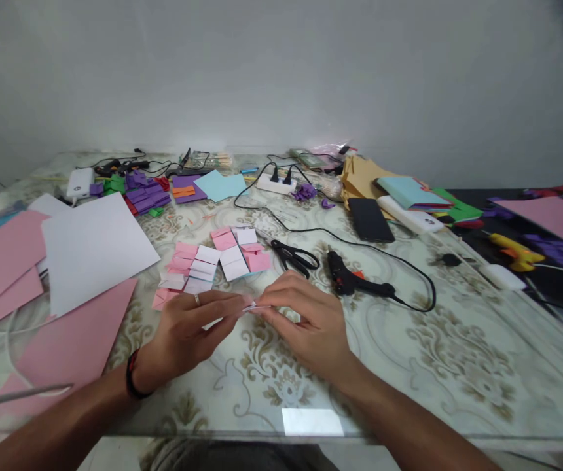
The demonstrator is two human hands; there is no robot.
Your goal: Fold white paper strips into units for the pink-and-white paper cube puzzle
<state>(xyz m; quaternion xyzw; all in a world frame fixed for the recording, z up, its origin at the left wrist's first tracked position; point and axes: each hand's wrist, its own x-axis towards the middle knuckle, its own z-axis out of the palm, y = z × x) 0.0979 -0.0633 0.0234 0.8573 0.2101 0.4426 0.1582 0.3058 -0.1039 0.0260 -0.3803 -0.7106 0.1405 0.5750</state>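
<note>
My left hand (188,327) and my right hand (306,320) meet low over the glass-topped table (458,353). Both pinch a small folded piece of pink and white paper (251,306) between their fingertips, pressed down near the table surface. A ring shows on my left hand and a dark band on that wrist. Just beyond the hands lie several folded pink and white paper squares (213,258) in a loose cluster.
Black scissors (294,255) and a black glue gun (355,281) with its cord lie beyond my right hand. Pink sheets (80,340) and a white sheet (95,248) lie left. A phone (370,219), a power strip (275,184), coloured paper scraps and stacks sit farther back.
</note>
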